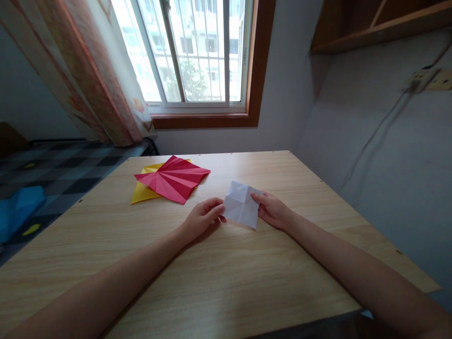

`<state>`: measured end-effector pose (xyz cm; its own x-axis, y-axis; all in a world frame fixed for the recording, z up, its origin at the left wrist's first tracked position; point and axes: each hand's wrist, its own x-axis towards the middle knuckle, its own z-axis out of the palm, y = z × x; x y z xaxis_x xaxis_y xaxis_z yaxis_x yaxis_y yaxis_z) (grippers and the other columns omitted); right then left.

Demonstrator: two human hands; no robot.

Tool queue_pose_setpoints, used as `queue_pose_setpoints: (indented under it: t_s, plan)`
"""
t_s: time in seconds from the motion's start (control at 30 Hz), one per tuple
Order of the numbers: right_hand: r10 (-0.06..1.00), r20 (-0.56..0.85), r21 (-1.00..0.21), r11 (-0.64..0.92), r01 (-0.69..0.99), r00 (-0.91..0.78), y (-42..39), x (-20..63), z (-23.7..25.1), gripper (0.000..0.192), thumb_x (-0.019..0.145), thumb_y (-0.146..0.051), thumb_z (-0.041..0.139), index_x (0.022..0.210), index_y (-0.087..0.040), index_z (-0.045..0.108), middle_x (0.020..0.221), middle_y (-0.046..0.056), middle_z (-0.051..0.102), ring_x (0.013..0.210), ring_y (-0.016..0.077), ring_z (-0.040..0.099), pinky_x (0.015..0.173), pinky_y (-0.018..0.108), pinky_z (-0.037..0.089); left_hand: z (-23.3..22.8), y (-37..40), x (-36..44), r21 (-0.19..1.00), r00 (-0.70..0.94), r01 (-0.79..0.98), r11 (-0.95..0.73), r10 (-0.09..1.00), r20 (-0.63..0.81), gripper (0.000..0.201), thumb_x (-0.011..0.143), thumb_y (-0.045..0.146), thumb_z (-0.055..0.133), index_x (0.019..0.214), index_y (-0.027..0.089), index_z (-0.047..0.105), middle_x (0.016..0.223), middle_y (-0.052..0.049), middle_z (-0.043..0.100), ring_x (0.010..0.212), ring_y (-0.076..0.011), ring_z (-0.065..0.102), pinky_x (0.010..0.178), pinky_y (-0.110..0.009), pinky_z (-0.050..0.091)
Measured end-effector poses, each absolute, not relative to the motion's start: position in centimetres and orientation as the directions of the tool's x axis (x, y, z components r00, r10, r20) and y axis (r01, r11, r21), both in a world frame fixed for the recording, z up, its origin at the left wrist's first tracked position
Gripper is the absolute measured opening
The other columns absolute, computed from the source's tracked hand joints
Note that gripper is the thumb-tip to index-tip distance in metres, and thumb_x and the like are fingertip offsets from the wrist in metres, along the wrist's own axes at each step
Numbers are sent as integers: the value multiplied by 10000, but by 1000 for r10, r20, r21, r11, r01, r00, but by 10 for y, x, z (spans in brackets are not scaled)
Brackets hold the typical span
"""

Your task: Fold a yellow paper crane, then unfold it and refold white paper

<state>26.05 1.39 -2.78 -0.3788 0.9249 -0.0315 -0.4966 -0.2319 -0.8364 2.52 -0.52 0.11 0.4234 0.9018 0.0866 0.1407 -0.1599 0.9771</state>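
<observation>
Both hands hold a creased white paper square (241,205) just above the middle of the wooden table (226,282). The left hand (201,219) pinches its left edge with its fingertips; the right hand (273,210) pinches the right edge. Farther left lies a pleated red paper (173,179) on a yellow sheet (141,192). No writing is legible anywhere.

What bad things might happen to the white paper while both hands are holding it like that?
The white paper is pinched only at its two sides, by the left hand and the right hand, so a hard pull might tear it along its creases. It is raised off the wooden table, so it could slip from the fingers. A sliding arm might also nudge the red paper lying on the yellow paper.
</observation>
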Motion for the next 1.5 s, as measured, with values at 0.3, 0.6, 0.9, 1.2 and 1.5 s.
queue_pose_setpoints:
  t_s: [0.3,0.6,0.9,1.2,1.5]
  plan:
    - [921,-43,-849,-238,-472,-387,12,261,-23,239,762,-278,766,965,-156,732,920,54,757,792,159,678,763,259,546,-1,-6,26,975,334,170,-141,940,78,375,747,507,704,671,186,525,570,25,588,518,-109,510,484,-195,362]
    - [909,-34,-832,-256,-493,-414,7,263,-16,403,762,-273,783,1141,-197,670,1052,51,724,871,141,671,786,257,554,3,-7,29,992,170,37,-119,979,111,452,763,537,702,632,178,461,576,56,476,523,-86,460,487,-186,392]
    - [855,90,-935,-104,-339,-511,5,259,-22,615,681,-171,832,1250,-253,614,1301,66,630,1058,180,639,887,275,525,-3,-2,27,995,161,-27,-94,982,97,473,744,559,720,649,177,457,599,49,479,547,-91,460,499,-194,394]
    - [880,71,-935,-106,-339,-470,5,256,-26,477,737,-338,815,1176,-212,674,1176,75,699,1008,183,653,880,274,520,1,-2,25,971,148,144,-188,975,167,493,781,599,652,622,180,447,594,43,443,565,-102,405,520,-217,332]
    - [944,-108,-842,-254,-476,-312,17,260,-37,212,891,-361,644,969,-166,674,918,86,751,804,190,707,794,353,583,2,-4,27,965,145,160,-210,972,187,465,813,606,593,636,194,473,596,36,456,570,-124,432,522,-236,352]
